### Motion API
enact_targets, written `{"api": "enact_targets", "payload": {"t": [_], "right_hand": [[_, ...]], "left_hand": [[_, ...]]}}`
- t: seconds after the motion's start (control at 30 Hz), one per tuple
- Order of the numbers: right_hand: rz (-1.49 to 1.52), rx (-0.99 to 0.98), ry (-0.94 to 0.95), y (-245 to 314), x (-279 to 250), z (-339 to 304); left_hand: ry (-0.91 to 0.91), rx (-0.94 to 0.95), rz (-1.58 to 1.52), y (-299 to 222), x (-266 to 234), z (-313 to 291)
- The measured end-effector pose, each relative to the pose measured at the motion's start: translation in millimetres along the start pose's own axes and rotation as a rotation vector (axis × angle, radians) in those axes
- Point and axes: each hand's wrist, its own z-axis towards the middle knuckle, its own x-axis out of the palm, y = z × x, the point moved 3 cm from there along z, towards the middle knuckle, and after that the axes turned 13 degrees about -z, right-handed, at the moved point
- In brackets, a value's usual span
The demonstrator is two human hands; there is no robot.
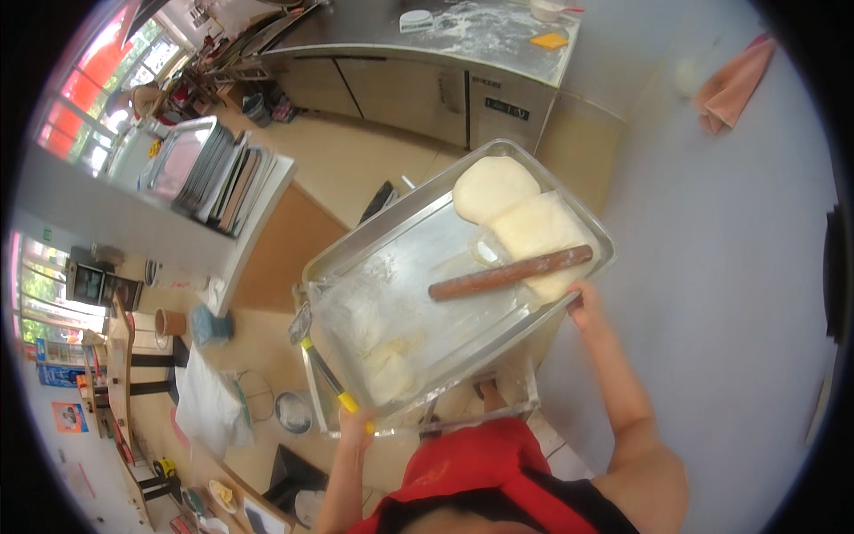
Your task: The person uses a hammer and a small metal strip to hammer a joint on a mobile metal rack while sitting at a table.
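Observation:
A large metal tray (427,343) spans the middle of the view, slanting up to the right. My right hand (583,305) is closed on its near right corner. At its near left corner, my left hand (356,429) closes around a tool with a yellow and black handle (327,378); its grey head lies by the tray's left side. Whether this hand also grips the tray is unclear. In the tray lie a round pale dough (495,189), a flat dough slab (538,222), and a wooden rolling pin (509,272) partly across the slab. Crumpled clear plastic (360,307) covers paler lumps at left.
A steel counter (347,27) dusted with flour stands at the far side, with an orange scraper (549,41). Stacked trays (191,160) sit on a ledge at left. A blue-grey wall (712,267) runs along the right. A metal bowl (294,412) is low at left.

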Motion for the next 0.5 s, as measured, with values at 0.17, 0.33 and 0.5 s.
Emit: {"api": "enact_targets", "payload": {"t": [0.17, 0.33, 0.5], "right_hand": [[0.043, -0.135, 0.102, 95.3, -23.1, 136.9], [0.063, -0.257, 0.128, 189.8, 29.6, 215.0], [0.074, -0.306, 0.088, 232.4, 33.7, 282.4]], "left_hand": [[0.147, 0.035, -0.064, 13.1, 150.9, 96.4], [0.242, 0.110, -0.041, -9.6, 274.0, 187.1], [0.366, 0.089, -0.083, -27.7, 369.2, 242.2]]}}
